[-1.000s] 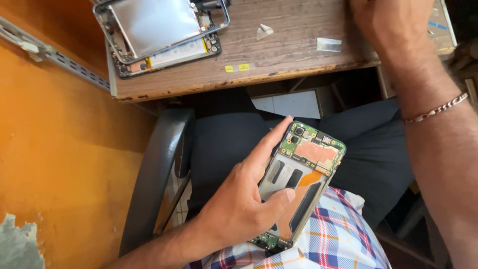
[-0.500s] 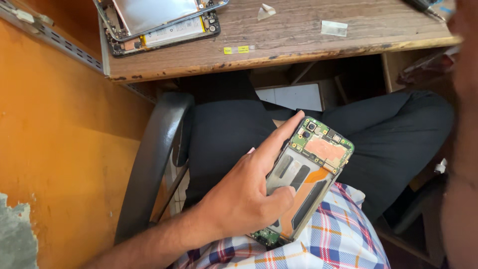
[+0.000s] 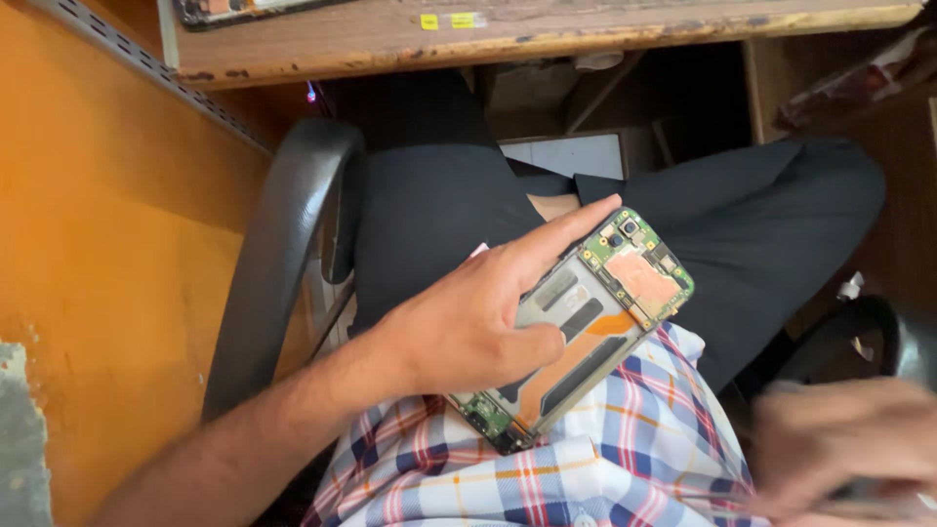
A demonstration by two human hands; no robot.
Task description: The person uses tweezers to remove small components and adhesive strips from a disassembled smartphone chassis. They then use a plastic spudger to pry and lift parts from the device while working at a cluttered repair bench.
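Left hand (image 3: 468,327): index finger laid out straight along the upper long edge of an opened smartphone (image 3: 586,327), thumb pressed flat on its grey mid-plate, remaining fingers hidden underneath. A closed pinch across the width, with the phone in it.

Phone: back cover off, green circuit board and copper-coloured shield exposed at the far end beside the camera module, orange flex ribbon crossing the middle, a smaller green board at the near end. It is held face-down over the lap, near end just above the plaid shirt (image 3: 625,459), far end over the dark trousers (image 3: 761,224).

Handling, as a judgement: light, stiff, thin; bare boards and ribbon are fragile, so the frame edges and metal plate are the safe places to grip, as the thumb and index do now.

Right hand (image 3: 844,449): lower right corner, motion-blurred, well apart from the phone. A dark slim object seems to lie under it; grip cannot be told.

Outward: black chair armrest (image 3: 283,254) to the left, wooden desk edge (image 3: 547,39) above, orange wall (image 3: 98,244).
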